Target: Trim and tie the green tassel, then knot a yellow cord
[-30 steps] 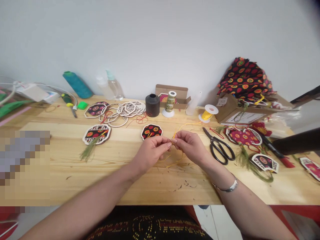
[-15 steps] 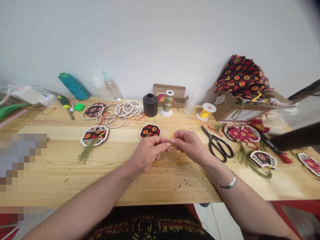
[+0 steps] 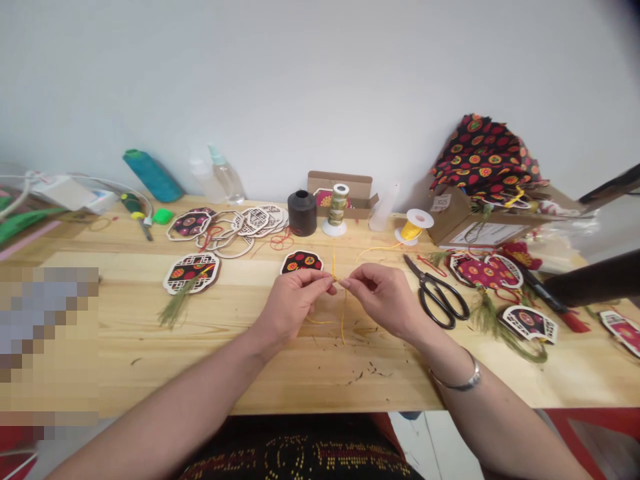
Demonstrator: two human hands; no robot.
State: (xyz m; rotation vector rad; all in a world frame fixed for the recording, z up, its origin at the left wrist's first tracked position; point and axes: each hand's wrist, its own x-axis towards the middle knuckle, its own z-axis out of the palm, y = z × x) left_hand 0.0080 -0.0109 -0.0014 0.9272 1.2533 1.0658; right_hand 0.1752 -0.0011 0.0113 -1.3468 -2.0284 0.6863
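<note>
My left hand (image 3: 295, 301) and my right hand (image 3: 383, 297) meet over the middle of the wooden table (image 3: 320, 363), both pinching a thin yellow cord (image 3: 343, 313) between thumb and fingertips. The cord hangs down in a short loop below the fingers and a strand runs back to a yellow thread spool (image 3: 414, 228). A small dark fabric ornament (image 3: 301, 261) lies just behind my left hand. Black scissors (image 3: 440, 293) lie to the right of my right hand.
Wooden lattice ornaments (image 3: 250, 220) are piled at the back left, one with a green tassel (image 3: 190, 273). A black spool (image 3: 302, 212), a green-gold spool (image 3: 339, 207), bottles, a teal cone (image 3: 153, 175) and cardboard boxes with patterned fabric (image 3: 487, 163) line the wall. Finished ornaments (image 3: 500, 277) lie right.
My hands have drawn slightly apart, and the yellow cord's loop now hangs straight down between them instead of lying bunched under the fingers.
</note>
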